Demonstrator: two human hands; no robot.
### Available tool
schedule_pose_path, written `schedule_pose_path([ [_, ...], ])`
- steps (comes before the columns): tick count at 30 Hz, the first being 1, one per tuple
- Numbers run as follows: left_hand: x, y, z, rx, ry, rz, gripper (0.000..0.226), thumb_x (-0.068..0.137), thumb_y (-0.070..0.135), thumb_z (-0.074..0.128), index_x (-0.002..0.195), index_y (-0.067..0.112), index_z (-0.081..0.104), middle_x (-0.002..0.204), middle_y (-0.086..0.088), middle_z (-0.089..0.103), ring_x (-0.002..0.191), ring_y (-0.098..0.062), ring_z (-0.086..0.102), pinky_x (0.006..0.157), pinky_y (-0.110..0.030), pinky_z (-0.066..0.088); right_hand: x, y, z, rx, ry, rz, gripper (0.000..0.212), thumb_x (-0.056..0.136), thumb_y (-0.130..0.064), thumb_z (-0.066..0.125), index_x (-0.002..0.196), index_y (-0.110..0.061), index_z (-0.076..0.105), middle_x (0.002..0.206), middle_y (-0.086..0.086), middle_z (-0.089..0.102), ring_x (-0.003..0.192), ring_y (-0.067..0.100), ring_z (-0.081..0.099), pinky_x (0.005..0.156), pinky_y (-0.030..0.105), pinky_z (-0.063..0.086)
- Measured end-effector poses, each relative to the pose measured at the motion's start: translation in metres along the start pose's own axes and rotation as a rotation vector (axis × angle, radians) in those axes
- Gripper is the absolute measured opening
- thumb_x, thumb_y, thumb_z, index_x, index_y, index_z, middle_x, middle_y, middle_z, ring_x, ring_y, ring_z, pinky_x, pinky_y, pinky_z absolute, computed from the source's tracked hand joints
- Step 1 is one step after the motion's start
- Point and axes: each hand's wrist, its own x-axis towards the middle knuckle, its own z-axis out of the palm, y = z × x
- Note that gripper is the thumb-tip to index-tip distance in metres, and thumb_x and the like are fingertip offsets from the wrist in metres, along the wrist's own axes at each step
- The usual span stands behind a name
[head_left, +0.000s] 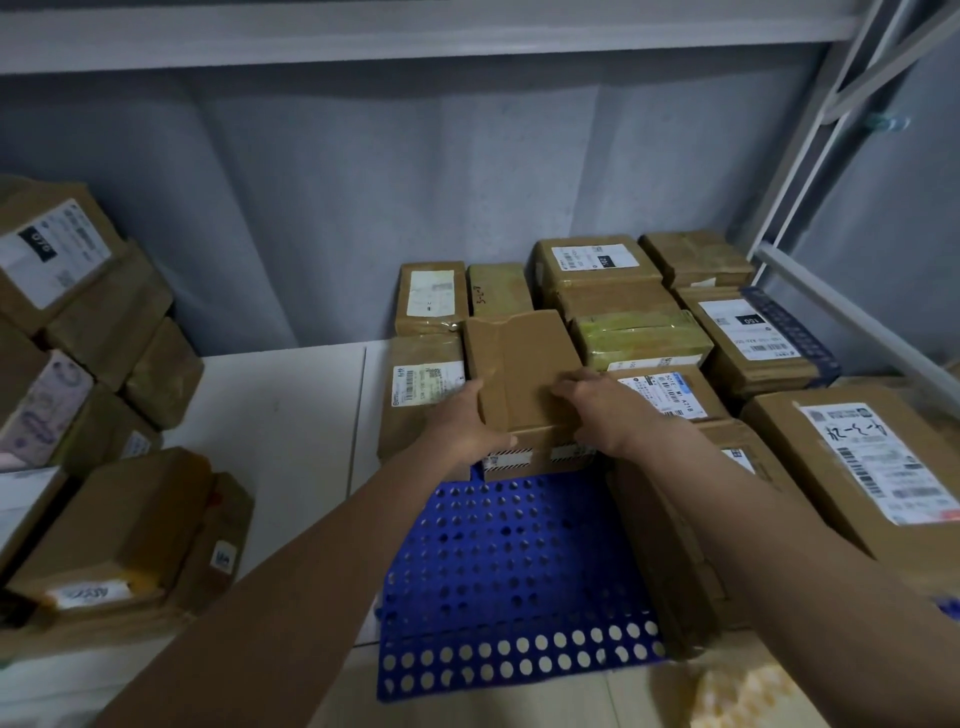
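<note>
A brown cardboard parcel (522, 364) stands in the middle of the white shelf (275, 405), among other parcels. My left hand (465, 423) grips its left side, thumb along the near edge. My right hand (602, 405) holds its right side, fingers curled over the top face. A second box (535, 460) with a striped label lies just under and in front of it. A blue perforated plastic sheet (514, 582) lies on the shelf beneath my forearms.
Several taped, labelled parcels crowd the back right (597, 265) and the right side (862, 457). More parcels are stacked at the left (67, 270) and near left (119, 535). A grey backing sheet closes the rear; a metal shelf frame (810, 171) rises at right.
</note>
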Motion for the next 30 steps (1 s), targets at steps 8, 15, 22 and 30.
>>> schedule_pose_path([
  [8, -0.028, -0.034, -0.053, 0.373, 0.241, 0.019, 0.041, 0.084, 0.025, 0.064, 0.123, 0.018, 0.054, 0.116, -0.008, 0.061, 0.103, -0.027, 0.059, 0.084, -0.035, 0.051, -0.001, -0.04, -0.018, -0.136, 0.015, -0.134, 0.063, 0.087, -0.015, 0.062, 0.144, -0.022, 0.036, 0.143, 0.013, 0.039, 0.129, 0.033, 0.039, 0.105, 0.043, 0.038],
  [15, -0.068, -0.067, -0.084, 0.518, 0.274, -0.045, 0.06, 0.09, 0.035, 0.061, 0.142, 0.016, 0.038, 0.141, -0.009, 0.043, 0.129, -0.028, 0.04, 0.105, -0.038, 0.037, 0.01, -0.102, -0.019, -0.097, -0.08, -0.259, 0.068, 0.089, -0.024, 0.063, 0.147, -0.021, 0.029, 0.148, 0.008, 0.035, 0.134, 0.03, 0.033, 0.107, 0.043, 0.036],
  [22, -0.11, -0.095, -0.1, 0.489, 0.315, -0.13, 0.062, 0.093, 0.035, 0.058, 0.146, 0.019, 0.031, 0.149, -0.006, 0.035, 0.137, -0.025, 0.031, 0.111, -0.036, 0.029, 0.01, -0.163, -0.019, -0.064, -0.115, -0.417, 0.074, 0.09, -0.019, 0.059, 0.151, -0.022, 0.018, 0.152, 0.009, 0.028, 0.139, 0.03, 0.026, 0.11, 0.041, 0.031],
  [30, -0.157, -0.124, -0.119, 0.402, 0.452, -0.213, 0.049, 0.086, 0.029, 0.065, 0.132, 0.015, 0.052, 0.131, -0.007, 0.053, 0.126, -0.025, 0.046, 0.105, -0.037, 0.038, 0.005, -0.225, -0.01, -0.086, -0.126, -0.594, 0.079, 0.09, -0.027, 0.061, 0.152, -0.023, 0.011, 0.149, 0.01, 0.03, 0.135, 0.031, 0.029, 0.109, 0.042, 0.031],
])
